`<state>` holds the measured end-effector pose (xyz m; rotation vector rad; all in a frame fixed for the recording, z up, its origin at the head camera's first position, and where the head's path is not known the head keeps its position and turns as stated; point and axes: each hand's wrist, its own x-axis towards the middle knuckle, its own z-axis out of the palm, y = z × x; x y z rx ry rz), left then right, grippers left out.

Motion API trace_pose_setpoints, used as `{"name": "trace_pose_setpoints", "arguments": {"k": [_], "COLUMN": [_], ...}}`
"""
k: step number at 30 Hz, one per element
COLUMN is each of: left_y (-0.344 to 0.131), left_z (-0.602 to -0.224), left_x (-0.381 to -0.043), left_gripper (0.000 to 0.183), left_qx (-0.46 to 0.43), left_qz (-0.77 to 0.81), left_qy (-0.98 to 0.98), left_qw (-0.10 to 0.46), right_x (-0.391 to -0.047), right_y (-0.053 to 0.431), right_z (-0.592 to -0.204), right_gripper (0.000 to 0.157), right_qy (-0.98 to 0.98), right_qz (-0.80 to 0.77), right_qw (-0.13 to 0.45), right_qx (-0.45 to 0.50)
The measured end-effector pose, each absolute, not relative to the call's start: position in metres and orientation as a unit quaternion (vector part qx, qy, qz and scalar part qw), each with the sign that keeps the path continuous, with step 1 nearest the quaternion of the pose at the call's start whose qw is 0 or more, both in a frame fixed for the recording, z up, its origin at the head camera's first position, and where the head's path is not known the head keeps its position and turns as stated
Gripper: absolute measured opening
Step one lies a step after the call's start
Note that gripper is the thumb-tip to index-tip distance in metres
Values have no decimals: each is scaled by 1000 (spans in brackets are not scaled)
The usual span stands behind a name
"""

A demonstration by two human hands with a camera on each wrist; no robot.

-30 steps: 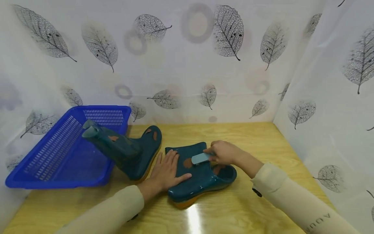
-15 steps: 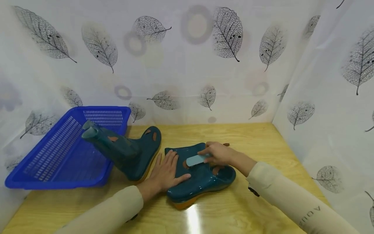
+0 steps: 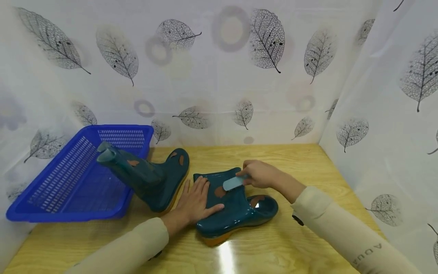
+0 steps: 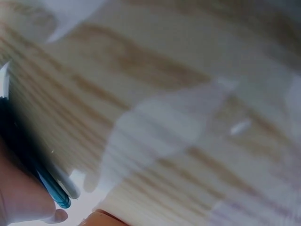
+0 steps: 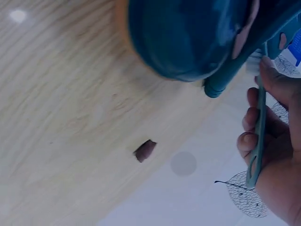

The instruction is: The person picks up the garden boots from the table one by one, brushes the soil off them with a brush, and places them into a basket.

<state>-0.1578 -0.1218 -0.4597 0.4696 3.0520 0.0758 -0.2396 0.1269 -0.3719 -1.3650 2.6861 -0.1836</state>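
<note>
A glossy dark teal rubber boot [image 3: 226, 213] with an orange-brown sole lies on its side, its shaft flattened. My left hand [image 3: 193, 199] rests flat on the shaft, fingers straight and thumb spread. My right hand [image 3: 259, 174] grips a light blue brush [image 3: 234, 183] by its handle, and the brush head is over the shaft beside a brown patch [image 3: 220, 191]. Fingers curl round the slim handle [image 5: 257, 134] in the right wrist view. A second teal boot [image 3: 145, 179] with brown patches leans to the left of my left hand, its shaft overlapping the basket.
A blue plastic basket [image 3: 68, 217] with slotted walls stands at the left of the wooden table [image 3: 284, 243]. A small brown scrap [image 5: 145, 151] lies on the tabletop in the right wrist view. Leaf-printed white sheeting [image 3: 212, 87] closes off the back and sides.
My right hand has swept the brush left over the brown patch, then back up and right, uncovering the patch. The boot's foot part has shifted slightly. My left hand stays put.
</note>
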Motion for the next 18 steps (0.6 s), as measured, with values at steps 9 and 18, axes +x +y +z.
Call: {"name": "trace_pose_setpoints", "arguments": {"k": [9,18], "left_y": [-123,-123], "left_z": [-464,-464], "left_x": [-157,-156], "left_gripper": [107,106], "left_qx": [157,156], "left_qz": [29,25], "left_qy": [987,987], "left_qw": [16,17], "right_x": [-238,-238], "right_y": [119,109], "right_z": [-374,-389], "right_gripper": [32,34], "right_qy": [893,881], "right_qz": [-77,-87], "right_qw": [103,93], "right_qx": [-431,-456]}}
